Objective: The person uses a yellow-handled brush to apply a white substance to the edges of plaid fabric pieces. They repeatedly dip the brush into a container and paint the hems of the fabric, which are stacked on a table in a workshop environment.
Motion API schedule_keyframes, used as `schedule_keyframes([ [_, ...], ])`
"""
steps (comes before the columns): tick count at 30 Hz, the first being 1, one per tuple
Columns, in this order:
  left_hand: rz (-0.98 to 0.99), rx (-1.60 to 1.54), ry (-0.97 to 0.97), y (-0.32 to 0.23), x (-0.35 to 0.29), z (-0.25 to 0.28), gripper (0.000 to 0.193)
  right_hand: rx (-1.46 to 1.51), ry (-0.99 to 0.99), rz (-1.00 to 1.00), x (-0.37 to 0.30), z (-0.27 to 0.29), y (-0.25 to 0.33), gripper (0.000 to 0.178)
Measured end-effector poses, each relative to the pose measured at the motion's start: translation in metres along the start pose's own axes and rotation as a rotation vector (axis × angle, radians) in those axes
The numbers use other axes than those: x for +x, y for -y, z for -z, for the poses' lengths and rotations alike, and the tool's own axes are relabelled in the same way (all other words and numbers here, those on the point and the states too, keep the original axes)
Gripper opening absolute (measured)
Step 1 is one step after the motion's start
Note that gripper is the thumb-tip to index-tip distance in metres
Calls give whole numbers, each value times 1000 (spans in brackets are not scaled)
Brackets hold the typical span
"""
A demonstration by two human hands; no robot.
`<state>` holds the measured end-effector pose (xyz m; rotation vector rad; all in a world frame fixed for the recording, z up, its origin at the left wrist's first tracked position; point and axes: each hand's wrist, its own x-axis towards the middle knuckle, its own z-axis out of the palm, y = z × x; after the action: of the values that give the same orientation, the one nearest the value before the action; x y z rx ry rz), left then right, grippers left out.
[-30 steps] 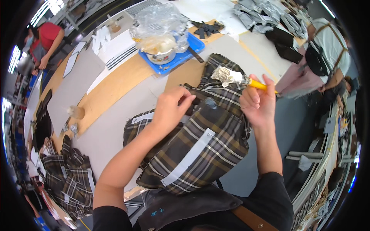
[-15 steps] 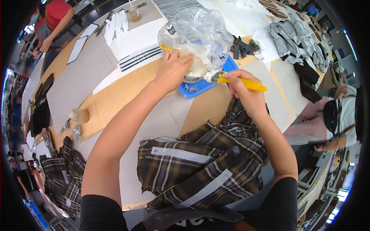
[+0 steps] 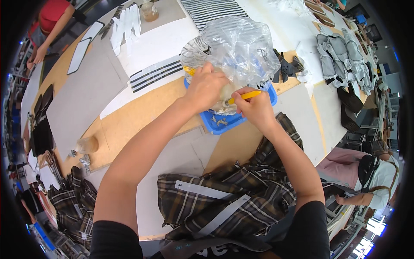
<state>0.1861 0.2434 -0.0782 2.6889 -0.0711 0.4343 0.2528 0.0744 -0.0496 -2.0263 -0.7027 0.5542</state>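
My left hand is closed on the near left edge of a clear crumpled plastic bag, its fingertips partly hidden. Pale, cream-coloured stuff shows inside the bag. The bag rests in a blue plastic tray with some crusted bits on its bottom. My right hand grips a yellow-handled brush near its lower part; the brush's tip is down in the bag's opening, mostly hidden. Close in front of me lies brown plaid fabric with pale strips on it.
A cup stands at left by more plaid fabric. Grey board, white strips and another cup lie farther off. Grey pieces are heaped at right. One person works far left, another stands right.
My right hand has moved left and down, bringing the brush from the tray's right side into the bag's opening. My left hand stays on the bag; the whole view has shifted slightly.
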Motion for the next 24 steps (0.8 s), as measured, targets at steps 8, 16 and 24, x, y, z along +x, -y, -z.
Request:
schedule_keyframes([
  [8, 92, -202, 82, 11, 7, 3, 31, 72, 73, -87, 9, -13, 15, 17],
  [16, 155, -268, 168, 13, 14, 8, 29, -59, 83, -38, 14, -25, 15, 18],
  [24, 107, -283, 117, 13, 10, 11, 26, 234, -33, -185, -13, 13, 49, 20],
])
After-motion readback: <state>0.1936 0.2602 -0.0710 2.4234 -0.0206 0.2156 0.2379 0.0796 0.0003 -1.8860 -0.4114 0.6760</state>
